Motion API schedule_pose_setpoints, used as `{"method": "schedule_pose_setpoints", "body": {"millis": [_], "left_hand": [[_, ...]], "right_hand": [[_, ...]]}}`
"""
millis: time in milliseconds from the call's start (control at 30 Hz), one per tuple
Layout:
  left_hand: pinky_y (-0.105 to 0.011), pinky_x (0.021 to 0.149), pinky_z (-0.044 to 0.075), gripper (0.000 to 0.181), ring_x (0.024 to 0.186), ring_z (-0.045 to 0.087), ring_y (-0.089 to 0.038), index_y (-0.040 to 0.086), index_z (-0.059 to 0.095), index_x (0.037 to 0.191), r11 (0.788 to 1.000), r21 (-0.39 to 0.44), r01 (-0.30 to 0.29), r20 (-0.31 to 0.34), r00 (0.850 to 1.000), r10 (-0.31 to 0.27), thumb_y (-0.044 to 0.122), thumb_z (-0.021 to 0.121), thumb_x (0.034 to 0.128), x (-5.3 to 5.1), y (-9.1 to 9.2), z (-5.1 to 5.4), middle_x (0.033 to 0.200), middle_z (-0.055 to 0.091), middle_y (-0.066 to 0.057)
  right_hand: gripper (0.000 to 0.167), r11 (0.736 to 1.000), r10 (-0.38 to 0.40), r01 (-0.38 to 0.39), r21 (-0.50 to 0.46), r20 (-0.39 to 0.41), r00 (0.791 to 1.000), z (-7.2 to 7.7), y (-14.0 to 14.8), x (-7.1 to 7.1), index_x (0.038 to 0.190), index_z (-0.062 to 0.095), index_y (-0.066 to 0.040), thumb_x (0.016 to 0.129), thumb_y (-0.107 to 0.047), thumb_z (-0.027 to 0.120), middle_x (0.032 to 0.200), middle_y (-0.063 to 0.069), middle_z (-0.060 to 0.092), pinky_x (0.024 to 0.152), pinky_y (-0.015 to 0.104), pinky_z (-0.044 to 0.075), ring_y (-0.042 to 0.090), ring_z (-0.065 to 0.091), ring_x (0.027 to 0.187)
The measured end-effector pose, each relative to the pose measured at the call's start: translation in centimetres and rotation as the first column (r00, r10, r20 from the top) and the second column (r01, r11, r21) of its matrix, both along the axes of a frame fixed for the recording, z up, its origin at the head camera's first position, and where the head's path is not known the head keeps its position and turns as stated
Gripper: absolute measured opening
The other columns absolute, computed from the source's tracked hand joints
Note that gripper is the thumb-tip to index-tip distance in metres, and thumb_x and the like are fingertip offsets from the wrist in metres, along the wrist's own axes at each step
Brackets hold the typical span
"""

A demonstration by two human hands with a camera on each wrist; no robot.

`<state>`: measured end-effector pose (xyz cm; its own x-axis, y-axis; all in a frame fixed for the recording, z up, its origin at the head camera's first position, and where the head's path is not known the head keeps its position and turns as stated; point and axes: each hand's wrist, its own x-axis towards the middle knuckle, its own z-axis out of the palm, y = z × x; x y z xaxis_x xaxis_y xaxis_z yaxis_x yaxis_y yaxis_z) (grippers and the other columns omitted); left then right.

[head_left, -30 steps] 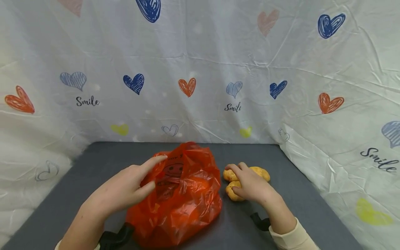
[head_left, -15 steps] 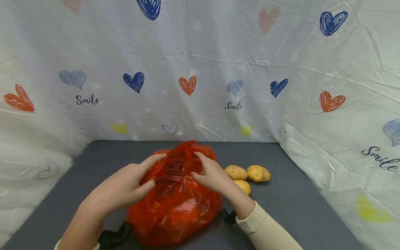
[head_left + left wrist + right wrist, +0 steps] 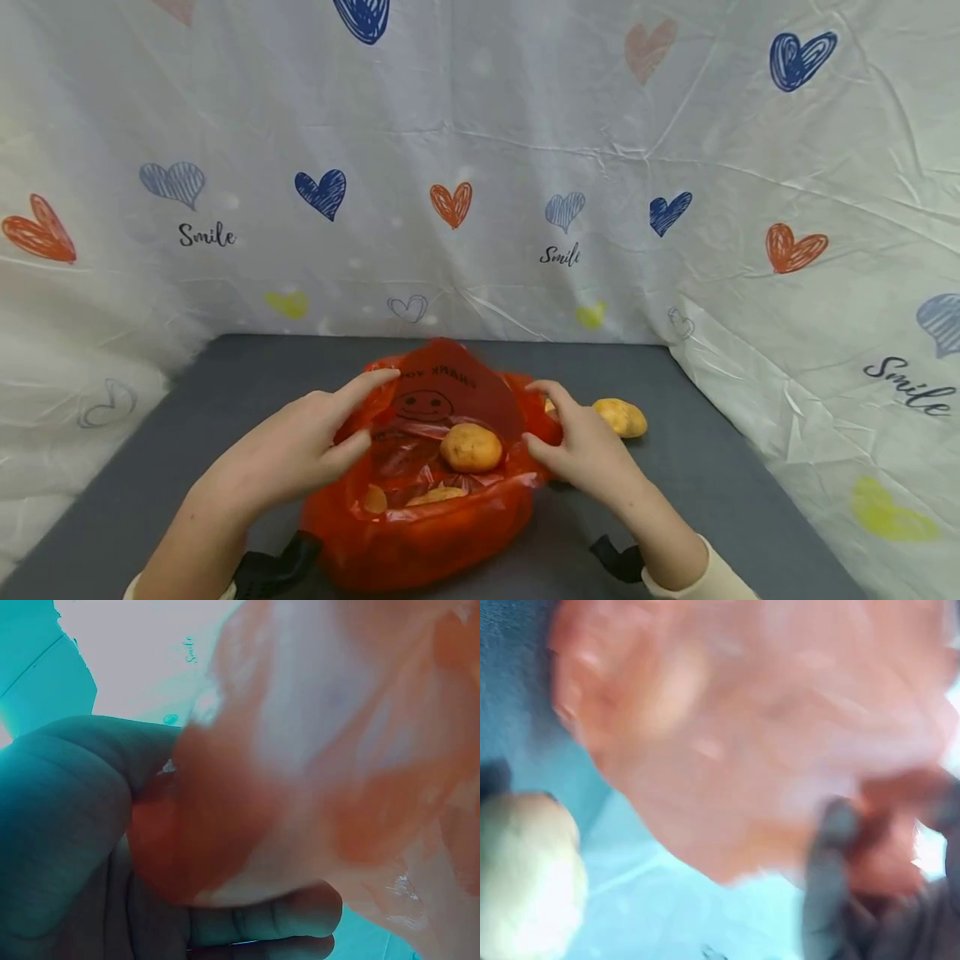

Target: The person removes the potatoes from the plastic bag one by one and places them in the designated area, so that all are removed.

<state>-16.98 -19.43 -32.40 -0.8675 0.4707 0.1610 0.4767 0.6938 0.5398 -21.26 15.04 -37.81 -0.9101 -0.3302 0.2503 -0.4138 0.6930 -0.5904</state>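
A red plastic bag (image 3: 420, 546) with a printed smiling face stands on the table with its mouth spread wide. Inside it I see a potato (image 3: 471, 448) resting on the film and parts of others lower down. My left hand (image 3: 288, 454) grips the bag's left rim; the left wrist view shows the film (image 3: 232, 825) between thumb and fingers. At the right rim, my right hand (image 3: 592, 446) holds the film between thumb and fingers. Beyond that hand lies a potato (image 3: 621, 417), with another mostly hidden behind the fingers. A potato (image 3: 529, 877) also appears in the blurred right wrist view.
The dark grey table (image 3: 247, 375) extends around the bag. A white sheet (image 3: 495, 100) printed with hearts hangs behind the table and along both sides. Black straps (image 3: 618, 558) circle the wrists.
My right hand went from the potatoes to the bag's mouth, then drew the rim rightward. The mouth now gapes, showing potatoes inside. My left hand has stayed at the left rim.
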Motion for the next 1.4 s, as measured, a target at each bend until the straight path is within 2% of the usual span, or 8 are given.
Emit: {"method": "schedule_pose_setpoints", "body": {"millis": [233,433,600,800,900,1000,1233,1400], "left_hand": [[-0.026,0.045,0.03,0.067,0.043,0.023,-0.005,0.026,0.038,0.156,1.0,-0.016,0.004,-0.009,1.0,-0.004,0.006,0.059,0.0952,-0.2,-0.2,0.5,0.053,0.029,0.012],[-0.025,0.044,0.029,0.068,0.043,0.022,-0.005,0.026,0.038,0.157,1.0,-0.018,0.006,-0.004,1.0,-0.006,0.006,0.059,0.0955,-0.1,-0.2,0.5,0.053,0.029,0.012],[-0.025,0.044,0.03,0.067,0.042,0.022,-0.005,0.026,0.039,0.156,1.0,-0.011,0.011,0.001,1.0,-0.011,0.006,0.06,0.0956,0.0,-0.1,0.3,0.053,0.029,0.012],[-0.026,0.043,0.032,0.068,0.041,0.023,-0.005,0.027,0.037,0.157,1.0,-0.012,0.026,-0.006,1.0,-0.026,0.006,0.06,0.0958,-0.2,0.0,0.6,0.052,0.03,0.012],[-0.025,0.043,0.032,0.069,0.041,0.024,-0.004,0.026,0.038,0.156,0.999,-0.028,0.043,-0.026,0.999,-0.044,0.006,0.061,0.0951,-0.4,0.2,0.7,0.052,0.031,0.013],[-0.024,0.043,0.032,0.069,0.041,0.024,-0.003,0.024,0.039,0.156,0.996,-0.041,0.073,-0.039,0.996,-0.075,0.005,0.062,0.0942,-0.6,0.5,0.5,0.052,0.031,0.013],[-0.024,0.043,0.031,0.069,0.041,0.024,-0.004,0.025,0.039,0.156,0.995,-0.026,0.093,-0.04,0.995,-0.094,0.005,0.063,0.0945,0.1,1.2,-0.5,0.052,0.031,0.013],[-0.025,0.043,0.032,0.069,0.041,0.024,-0.004,0.027,0.039,0.156,0.997,-0.019,0.081,-0.028,0.996,-0.081,0.006,0.062,0.0949,0.3,1.2,-0.5,0.053,0.031,0.013]], "right_hand": [[0.068,0.956,0.093,-0.141,0.259,0.189,0.978,0.8,3.0,2.1,0.143,0.048,-0.017,0.085,-0.027,0.083,0.092,-0.007,0.066,0.065,0.036,0.051,0.011,0.059,0.073],[0.077,0.949,0.037,-0.058,0.309,0.075,0.996,2.0,2.5,2.7,0.149,0.048,-0.029,0.082,-0.041,0.085,0.123,-0.002,0.064,0.073,0.04,0.053,0.012,0.063,0.092],[0.093,0.971,0.016,-0.006,0.237,-0.041,0.999,4.5,1.5,3.7,0.155,0.043,-0.028,0.077,-0.054,0.086,0.117,0.005,0.053,0.068,0.034,0.049,0.013,0.055,0.082],[0.058,0.99,0.13,-0.14,-0.009,-0.313,0.941,5.6,-2.4,3.4,0.144,0.056,-0.021,0.092,-0.032,0.079,0.124,0.0,0.056,0.08,0.033,0.053,0.013,0.057,0.097],[0.043,0.95,0.21,-0.263,-0.169,-0.276,0.938,4.7,-5.4,2.5,0.139,0.057,-0.015,0.098,-0.013,0.069,0.124,-0.002,0.059,0.092,0.032,0.053,0.013,0.06,0.111],[0.039,0.935,0.219,-0.243,-0.258,-0.116,0.969,3.2,-7.6,1.2,0.141,0.054,-0.01,0.102,-0.007,0.059,0.125,0.001,0.06,0.095,0.032,0.052,0.014,0.061,0.114],[0.051,1.0,0.013,-0.013,-0.025,0.0,1.0,-0.6,-7.8,-0.9,0.145,0.048,0.0,0.1,-0.016,0.065,0.13,0.019,0.053,0.066,0.028,0.052,0.014,0.06,0.079],[0.054,0.998,-0.057,0.057,0.019,-0.008,0.998,-1.9,-6.9,-1.3,0.139,0.051,0.002,0.094,-0.017,0.073,0.124,0.02,0.054,0.072,0.034,0.051,0.016,0.055,0.077]]}}
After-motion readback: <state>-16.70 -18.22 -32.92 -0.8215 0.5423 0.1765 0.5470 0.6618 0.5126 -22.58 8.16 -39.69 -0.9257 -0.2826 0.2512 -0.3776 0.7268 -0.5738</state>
